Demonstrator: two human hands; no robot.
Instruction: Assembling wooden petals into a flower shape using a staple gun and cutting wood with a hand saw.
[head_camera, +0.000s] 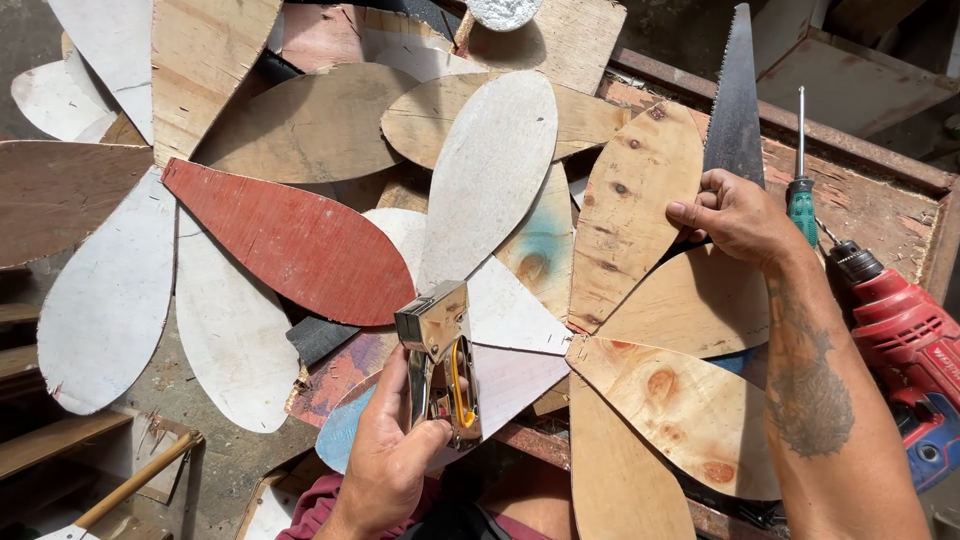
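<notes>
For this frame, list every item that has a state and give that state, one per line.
Left hand: gripping the metal staple gun.
Metal staple gun: upright, nose on the overlapping petal boards.
Right hand: pressing the knotty plywood petal.
Knotty plywood petal: flat, overlapping its neighbours.
Red teardrop board: flat, lapped over white petals.
Handsaw: lying unused.
Green-handled screwdriver: lying unused.
Red power drill: lying unused.

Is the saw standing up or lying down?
Lying down. The saw rests flat on the bench, its blade partly under the wooden petals.
</notes>
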